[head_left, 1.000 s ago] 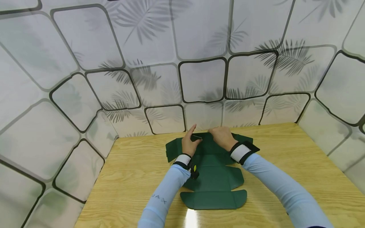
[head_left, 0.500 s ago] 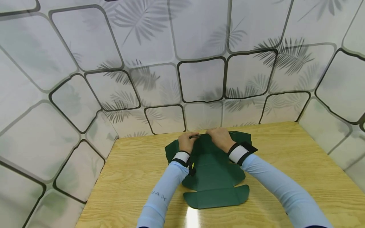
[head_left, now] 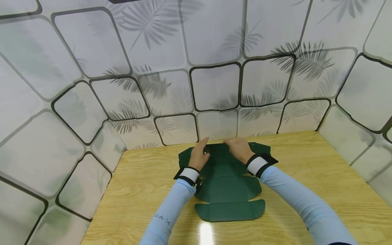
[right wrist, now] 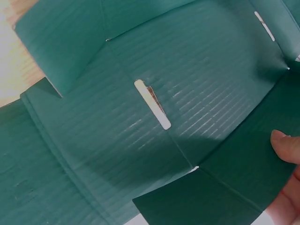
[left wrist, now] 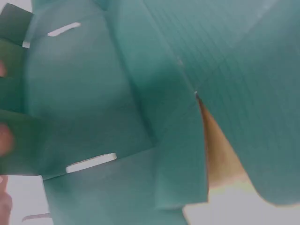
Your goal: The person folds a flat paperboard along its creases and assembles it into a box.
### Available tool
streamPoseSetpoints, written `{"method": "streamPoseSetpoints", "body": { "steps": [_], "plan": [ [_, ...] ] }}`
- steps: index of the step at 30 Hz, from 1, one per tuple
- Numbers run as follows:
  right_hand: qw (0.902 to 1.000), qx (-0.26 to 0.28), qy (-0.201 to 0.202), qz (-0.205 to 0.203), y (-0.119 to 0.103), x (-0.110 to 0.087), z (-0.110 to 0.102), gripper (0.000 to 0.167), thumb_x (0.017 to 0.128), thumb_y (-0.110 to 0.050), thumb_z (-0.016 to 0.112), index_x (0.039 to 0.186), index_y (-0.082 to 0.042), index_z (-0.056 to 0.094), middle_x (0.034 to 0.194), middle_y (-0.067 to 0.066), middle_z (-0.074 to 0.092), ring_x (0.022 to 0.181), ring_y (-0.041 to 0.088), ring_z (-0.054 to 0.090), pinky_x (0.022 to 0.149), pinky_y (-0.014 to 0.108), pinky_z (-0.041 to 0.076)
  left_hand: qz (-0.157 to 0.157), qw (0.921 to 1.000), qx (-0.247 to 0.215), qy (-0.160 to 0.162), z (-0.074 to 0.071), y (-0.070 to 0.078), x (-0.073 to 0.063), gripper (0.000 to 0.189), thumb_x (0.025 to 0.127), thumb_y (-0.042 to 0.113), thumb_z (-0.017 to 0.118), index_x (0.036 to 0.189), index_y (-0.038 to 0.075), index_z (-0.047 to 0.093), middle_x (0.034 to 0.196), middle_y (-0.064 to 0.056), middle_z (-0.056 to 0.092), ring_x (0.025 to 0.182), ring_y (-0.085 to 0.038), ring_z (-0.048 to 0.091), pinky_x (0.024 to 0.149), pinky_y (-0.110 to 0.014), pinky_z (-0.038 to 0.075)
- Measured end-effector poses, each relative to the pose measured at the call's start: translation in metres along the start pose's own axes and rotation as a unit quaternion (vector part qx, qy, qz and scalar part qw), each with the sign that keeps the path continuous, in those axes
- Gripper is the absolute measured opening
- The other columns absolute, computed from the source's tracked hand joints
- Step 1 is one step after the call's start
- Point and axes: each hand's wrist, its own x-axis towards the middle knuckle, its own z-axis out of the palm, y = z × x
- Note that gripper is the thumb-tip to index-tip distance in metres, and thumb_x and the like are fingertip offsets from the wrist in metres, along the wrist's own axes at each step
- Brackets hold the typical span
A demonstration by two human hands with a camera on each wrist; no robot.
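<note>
A dark green cardboard box blank (head_left: pixel 228 189) lies unfolded on the wooden table, its far panel raised. My right hand (head_left: pixel 239 149) grips the far panel's top edge. In the right wrist view the thumb (right wrist: pixel 286 146) presses the panel's inner face, and fingers lie behind it. At the far panel's left part is my left hand (head_left: pixel 198 156), index finger pointing up and thumb apart from it. Blurred left fingertips (left wrist: pixel 5 139) show by a small folded flap (left wrist: pixel 21 150) in the left wrist view. The other left fingers are mostly hidden.
Pale slots (left wrist: pixel 91 162) are cut along a crease of the blank. The light wooden table (head_left: pixel 147 190) extends around it. A patterned cloth wall (head_left: pixel 217 88) rises directly behind the table's far edge.
My left hand closed on a flap at the far panel half a second ago, then spread its thumb and index again and shifted slightly left. The near panels tilted, then settled; the right hand kept its grip.
</note>
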Motion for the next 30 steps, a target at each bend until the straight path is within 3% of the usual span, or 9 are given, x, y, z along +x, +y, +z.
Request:
{"method": "streamPoseSetpoints", "body": {
  "steps": [2,4,8,11,15,18,23,26,30],
  "plan": [
    [0.9999,0.008,0.012,-0.002,0.002,-0.002,0.002,0.027,0.073,0.010,0.062,0.092,-0.008,0.071,0.070,0.008,0.069,0.045,0.019,0.054,0.041,0.032,0.043,-0.012,0.9998,0.010,-0.007,-0.007,0.002,-0.009,0.059,0.081,-0.006,0.056,0.137,0.003,0.041,0.135,-0.017,0.049,0.111,-0.032,0.056,0.089,-0.040,0.047],
    [0.9996,0.011,0.024,-0.005,0.003,-0.004,0.004,0.026,0.074,0.010,0.063,0.091,-0.008,0.071,0.069,0.008,0.069,0.044,0.019,0.054,0.040,0.032,0.042,-0.023,0.9994,0.025,-0.002,-0.014,0.003,-0.019,0.052,0.081,-0.007,0.052,0.133,0.002,0.047,0.128,-0.017,0.054,0.101,-0.031,0.060,0.081,-0.039,0.050],
    [0.9995,-0.002,0.031,-0.010,0.003,-0.006,0.006,0.026,0.073,0.010,0.064,0.089,-0.009,0.072,0.069,0.008,0.069,0.045,0.020,0.055,0.039,0.032,0.042,-0.028,0.9961,0.080,-0.023,-0.022,-0.001,-0.043,0.025,0.081,-0.003,0.054,0.099,0.003,0.070,0.095,-0.012,0.070,0.068,-0.022,0.065,0.059,-0.032,0.051],
    [0.9994,-0.013,0.028,-0.011,0.003,-0.008,0.007,0.027,0.073,0.009,0.064,0.090,-0.010,0.072,0.069,0.007,0.069,0.043,0.019,0.053,0.038,0.030,0.039,-0.040,0.9865,0.145,-0.065,-0.020,-0.008,-0.058,0.015,0.080,0.001,0.060,0.078,0.008,0.074,0.077,-0.006,0.071,0.061,-0.017,0.064,0.052,-0.028,0.050],
    [0.9995,-0.015,0.028,-0.008,0.003,-0.010,0.009,0.028,0.074,0.009,0.063,0.092,-0.010,0.073,0.065,0.007,0.068,0.039,0.016,0.048,0.036,0.028,0.034,-0.083,0.9720,0.183,-0.121,-0.013,-0.020,-0.069,0.022,0.078,0.006,0.064,0.056,0.006,0.062,0.059,-0.002,0.062,0.052,-0.014,0.057,0.044,-0.027,0.042],
    [0.9995,-0.014,0.027,-0.010,0.003,-0.012,0.011,0.026,0.075,0.008,0.063,0.092,-0.010,0.073,0.065,0.007,0.068,0.040,0.016,0.048,0.036,0.028,0.034,-0.086,0.9698,0.172,-0.150,-0.011,-0.024,-0.071,0.033,0.078,0.005,0.062,0.048,0.009,0.050,0.052,-0.003,0.054,0.047,-0.014,0.050,0.042,-0.028,0.036],
    [0.9994,-0.012,0.029,-0.015,0.000,-0.013,0.012,0.028,0.075,0.008,0.063,0.094,-0.010,0.072,0.061,0.006,0.066,0.036,0.013,0.040,0.036,0.024,0.025,-0.071,0.9737,0.143,-0.163,-0.012,-0.020,-0.065,0.019,0.080,0.005,0.059,0.062,0.007,0.062,0.065,-0.007,0.064,0.056,-0.018,0.057,0.049,-0.030,0.043],
    [0.9996,-0.012,0.023,-0.012,-0.002,-0.013,0.012,0.029,0.075,0.008,0.063,0.096,-0.010,0.072,0.058,0.006,0.064,0.035,0.011,0.034,0.037,0.023,0.019,-0.044,0.9728,0.143,-0.176,-0.011,-0.012,-0.061,0.014,0.083,0.004,0.057,0.087,0.002,0.070,0.084,-0.013,0.070,0.071,-0.023,0.065,0.059,-0.034,0.050],
    [0.9997,-0.016,0.018,-0.005,-0.004,-0.012,0.012,0.029,0.075,0.007,0.065,0.097,-0.010,0.072,0.065,0.005,0.068,0.038,0.014,0.045,0.035,0.025,0.030,-0.016,0.9518,0.153,-0.265,-0.004,-0.004,-0.058,0.043,0.085,0.000,0.051,0.128,-0.006,0.050,0.128,-0.019,0.055,0.115,-0.026,0.056,0.093,-0.041,0.046]
  ]
}}
